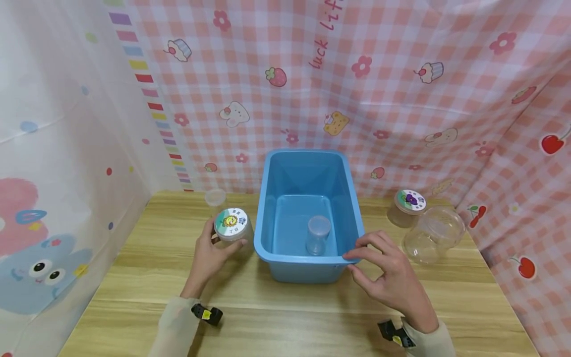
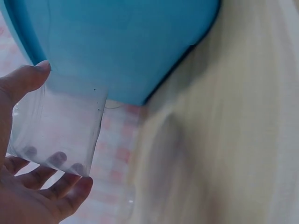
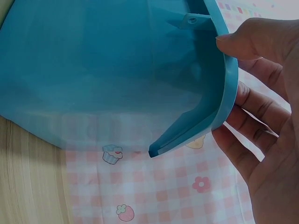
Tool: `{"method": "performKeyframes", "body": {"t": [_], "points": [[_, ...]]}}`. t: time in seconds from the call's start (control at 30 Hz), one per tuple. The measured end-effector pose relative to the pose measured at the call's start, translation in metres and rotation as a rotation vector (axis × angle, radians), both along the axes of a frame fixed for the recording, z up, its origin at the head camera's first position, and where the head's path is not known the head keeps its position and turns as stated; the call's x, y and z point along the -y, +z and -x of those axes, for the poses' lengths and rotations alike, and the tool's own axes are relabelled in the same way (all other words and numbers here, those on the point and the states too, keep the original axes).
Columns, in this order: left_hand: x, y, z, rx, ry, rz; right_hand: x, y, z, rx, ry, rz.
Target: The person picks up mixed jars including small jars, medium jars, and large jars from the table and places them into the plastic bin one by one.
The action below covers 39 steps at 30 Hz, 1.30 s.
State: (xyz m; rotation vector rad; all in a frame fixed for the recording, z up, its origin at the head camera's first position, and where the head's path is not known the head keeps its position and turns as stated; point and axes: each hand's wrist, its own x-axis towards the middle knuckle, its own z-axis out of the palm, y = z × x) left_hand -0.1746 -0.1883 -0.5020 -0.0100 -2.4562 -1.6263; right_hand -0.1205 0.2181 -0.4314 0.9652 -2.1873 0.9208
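One small jar point(image 1: 318, 237) stands in the blue bin point(image 1: 308, 272), three containers point(image 1: 403, 218) outside, work seemingly partway, head view; left wrist view, the left hand point(image 2: 23, 198) grips a clear jar point(image 2: 70, 123) beside the bin. Right wrist view, the right hand point(image 3: 282, 154) pinches its rim point(image 3: 230, 86).

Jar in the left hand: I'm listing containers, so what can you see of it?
The jar looks like clear plastic, cylindrical, with nothing visible inside. Its round lid is on, the top white and green with a smiling yellow flower-like face and dark lettering. Roughly upright, it is beside the blue bin, apparently lifted off the table. The left hand grips it between thumb and fingers.
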Motion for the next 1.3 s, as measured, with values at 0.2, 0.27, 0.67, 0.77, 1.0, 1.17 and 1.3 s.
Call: {"method": "performKeyframes", "body": {"t": [0.2,0.27,0.67,0.77,1.0,1.17,1.3], "points": [[0.001,0.013,0.004,-0.046,-0.001,0.014,0.000,0.000,0.000,-0.002,-0.005,-0.005],[0.002,0.018,0.004,-0.062,0.004,0.015,0.000,0.000,0.000,-0.005,-0.001,-0.003],[0.004,0.050,0.008,-0.156,0.010,0.028,0.001,-0.001,0.001,-0.014,0.009,0.010],[0.004,0.056,0.009,-0.179,0.016,0.027,0.001,-0.001,0.000,-0.012,0.007,0.010],[0.002,0.074,0.014,-0.261,0.006,0.043,0.000,0.000,0.000,-0.008,-0.008,-0.001],[-0.001,0.088,0.018,-0.311,-0.005,0.069,0.000,0.000,0.000,-0.011,-0.004,0.002],[-0.006,0.101,0.020,-0.350,-0.032,0.080,0.001,0.000,0.000,-0.013,-0.001,0.003]]}}
